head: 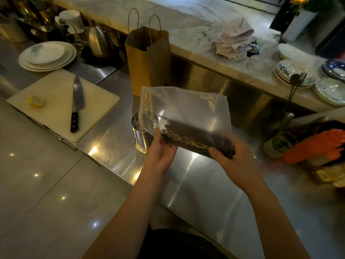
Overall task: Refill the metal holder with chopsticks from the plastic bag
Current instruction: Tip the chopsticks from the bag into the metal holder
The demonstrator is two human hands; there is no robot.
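Steel counter [205,184] — left hand [161,156], right hand [238,161] grip plastic bag [186,109]; metal holder [140,136] half-hidden.

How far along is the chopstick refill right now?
Early. Done: the plastic bag is up off the counter. In hand: left hand and right hand grip it around the dark chopsticks, beside the metal holder. Left: the bundle is all inside the bag; none stick out of the holder, whose inside the bag partly hides. Transferring them remains.
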